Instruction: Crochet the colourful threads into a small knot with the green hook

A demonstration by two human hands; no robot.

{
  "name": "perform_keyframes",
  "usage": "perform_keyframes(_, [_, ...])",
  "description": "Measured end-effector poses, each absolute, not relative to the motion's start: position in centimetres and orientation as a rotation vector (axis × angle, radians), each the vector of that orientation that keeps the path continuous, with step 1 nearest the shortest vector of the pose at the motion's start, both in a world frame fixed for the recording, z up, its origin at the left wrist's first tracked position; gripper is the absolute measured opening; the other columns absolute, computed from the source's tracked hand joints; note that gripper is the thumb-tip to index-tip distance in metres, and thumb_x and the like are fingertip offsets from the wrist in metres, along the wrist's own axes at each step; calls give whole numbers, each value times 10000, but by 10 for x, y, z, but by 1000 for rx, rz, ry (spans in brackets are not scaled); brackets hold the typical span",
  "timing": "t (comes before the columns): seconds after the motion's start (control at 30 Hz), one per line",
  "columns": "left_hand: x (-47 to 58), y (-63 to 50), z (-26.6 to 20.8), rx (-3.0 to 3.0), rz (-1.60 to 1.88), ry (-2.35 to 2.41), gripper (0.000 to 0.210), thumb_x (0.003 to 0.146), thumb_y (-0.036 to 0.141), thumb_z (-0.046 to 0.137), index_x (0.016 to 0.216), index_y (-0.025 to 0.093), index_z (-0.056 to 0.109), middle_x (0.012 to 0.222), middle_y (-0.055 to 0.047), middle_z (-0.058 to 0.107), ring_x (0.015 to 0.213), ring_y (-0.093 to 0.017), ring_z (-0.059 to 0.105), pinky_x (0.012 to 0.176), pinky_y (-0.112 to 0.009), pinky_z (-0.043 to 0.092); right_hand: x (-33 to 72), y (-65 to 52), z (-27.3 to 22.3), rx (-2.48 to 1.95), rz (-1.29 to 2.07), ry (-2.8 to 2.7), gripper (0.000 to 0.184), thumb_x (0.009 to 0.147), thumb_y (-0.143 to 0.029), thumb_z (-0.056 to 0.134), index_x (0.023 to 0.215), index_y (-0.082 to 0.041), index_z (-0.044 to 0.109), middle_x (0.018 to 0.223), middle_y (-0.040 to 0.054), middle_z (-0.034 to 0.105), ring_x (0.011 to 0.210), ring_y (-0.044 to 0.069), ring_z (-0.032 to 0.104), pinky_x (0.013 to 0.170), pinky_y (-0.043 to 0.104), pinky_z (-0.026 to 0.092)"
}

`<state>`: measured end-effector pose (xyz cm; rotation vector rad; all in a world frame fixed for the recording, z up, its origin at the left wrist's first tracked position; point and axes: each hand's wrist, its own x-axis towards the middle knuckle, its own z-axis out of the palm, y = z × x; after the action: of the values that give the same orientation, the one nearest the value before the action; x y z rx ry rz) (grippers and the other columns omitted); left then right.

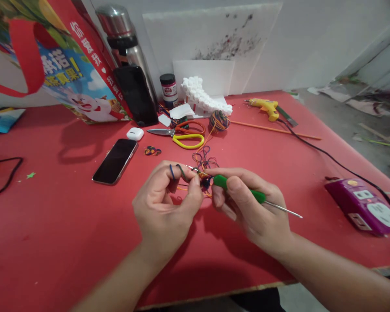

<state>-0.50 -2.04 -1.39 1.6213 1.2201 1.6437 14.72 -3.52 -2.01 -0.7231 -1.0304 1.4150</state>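
Observation:
In my right hand (253, 203) is a crochet hook (239, 187) with a green handle, its bare rear end sticking out to the right. Thumb and fingertips of my left hand (169, 201) pinch a small multicoloured crochet piece (205, 182), and the hook's front tip meets it there. Yarn is wrapped around my left index finger. Behind the hands lies loose yarn (205, 159) in loops, with an orange strand leading up to a yarn ball (219, 121). The piece is partly covered by my fingers.
Scissors (188, 141), a small crocheted scrap (152, 151), a phone (115, 161) and a white earbud case (135, 134) lie beyond my left hand. At right are a yellow glue gun (265, 107), its black cord and a purple power strip (364, 206). A gift bag (94, 93) stands back left.

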Motion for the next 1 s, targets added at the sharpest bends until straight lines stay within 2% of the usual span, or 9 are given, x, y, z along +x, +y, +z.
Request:
perform_keyframes(0.33, [-7,-19,-14,1616,1655,1161,197,909,34,732,897,231,724,847,20,684,771,-98,653,677,-227,539,150,-35,-20,-707,1405,-1072,224,1098,-349,662,1213,-312,851,774,-9,687,570,53,531,532,197,446])
perform_keyframes(0.67, [-12,-20,-19,2059,1759,1255,257,882,18,767,978,253,727,929,-16,759,863,-177,727,793,-361,618,147,-38,-18,-750,1372,-1065,223,1076,-355,687,1180,-237,846,743,10,683,579,95,557,506,227,457])
perform_keyframes(1.0, [-15,-17,-19,2291,1823,1268,277,838,20,806,986,239,721,919,-26,787,816,-190,760,772,-371,626,147,-38,-18,-729,1383,-1074,220,1093,-346,665,1199,-269,842,763,4,679,576,90,542,526,240,447])
